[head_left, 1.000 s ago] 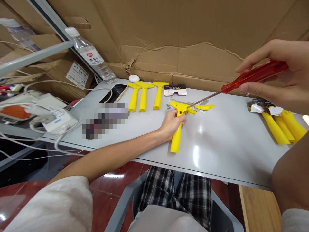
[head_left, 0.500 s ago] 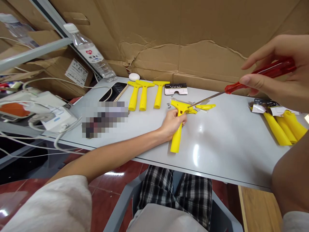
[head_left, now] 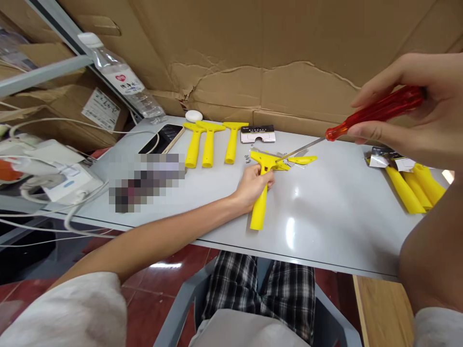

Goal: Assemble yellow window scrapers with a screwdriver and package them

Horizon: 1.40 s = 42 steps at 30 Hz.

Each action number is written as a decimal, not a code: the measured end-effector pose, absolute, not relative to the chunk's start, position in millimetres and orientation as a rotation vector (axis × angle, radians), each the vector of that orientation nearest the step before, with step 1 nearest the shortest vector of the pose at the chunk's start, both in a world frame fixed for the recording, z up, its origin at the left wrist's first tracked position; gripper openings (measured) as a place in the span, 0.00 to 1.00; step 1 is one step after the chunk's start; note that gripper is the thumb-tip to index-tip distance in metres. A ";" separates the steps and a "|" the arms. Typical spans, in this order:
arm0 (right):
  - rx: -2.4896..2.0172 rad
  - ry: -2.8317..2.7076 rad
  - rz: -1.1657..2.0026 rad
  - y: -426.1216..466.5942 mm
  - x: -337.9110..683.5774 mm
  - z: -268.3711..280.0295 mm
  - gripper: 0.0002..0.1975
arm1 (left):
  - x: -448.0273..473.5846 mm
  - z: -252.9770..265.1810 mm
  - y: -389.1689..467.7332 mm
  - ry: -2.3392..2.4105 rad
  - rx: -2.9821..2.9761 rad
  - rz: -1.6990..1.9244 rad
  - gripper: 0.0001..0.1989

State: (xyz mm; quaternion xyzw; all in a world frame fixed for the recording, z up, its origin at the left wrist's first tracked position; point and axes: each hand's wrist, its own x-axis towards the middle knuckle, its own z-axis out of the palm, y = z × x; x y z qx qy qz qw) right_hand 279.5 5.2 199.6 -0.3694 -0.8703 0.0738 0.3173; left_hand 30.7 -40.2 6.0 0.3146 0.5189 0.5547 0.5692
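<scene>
My left hand point(head_left: 252, 187) is wrapped round the neck of a yellow T-shaped scraper handle point(head_left: 257, 216) on the table. In my right hand point(head_left: 408, 106) is a screwdriver with a clear red grip point(head_left: 379, 110), slanting down to the left. Its tip meets the right side of the scraper's head; whether it sits in a screw is too small to tell. Just behind lie more yellow pieces point(head_left: 303, 160) with clear plastic about them. Some tiny dark screws point(head_left: 248, 159) are scattered left of the scraper's head.
Three yellow scraper handles point(head_left: 208, 147) lie left of a black-and-white card packet point(head_left: 258, 134). Several carded yellow handles point(head_left: 407, 193) rest at the right. A phone point(head_left: 162, 138), a water bottle point(head_left: 123, 79) and a cabled white power strip point(head_left: 72, 180) are at the left. Cardboard point(head_left: 289, 43) stands behind.
The whole view has shifted slightly, so things appear further left. Both hands keep their holds, and the screwdriver tip stays at the scraper's head.
</scene>
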 end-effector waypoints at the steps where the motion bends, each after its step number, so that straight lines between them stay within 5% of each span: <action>1: -0.980 -2.348 0.102 6.7 279.4 200.1 0.13 | 30.7 5.5 -40.5 1.221 0.746 1.303 0.11; 7: -1.046 -2.328 -0.020 19.4 282.5 194.6 0.09 | 31.2 7.4 -43.2 1.244 0.768 1.293 0.11; 14: -0.979 -2.470 0.067 19.3 298.2 201.5 0.28 | 30.6 7.2 -42.3 1.227 0.777 1.292 0.11; 42: -0.933 -2.468 0.187 11.5 288.9 204.2 0.23 | 30.4 4.3 -40.8 1.209 0.751 1.311 0.11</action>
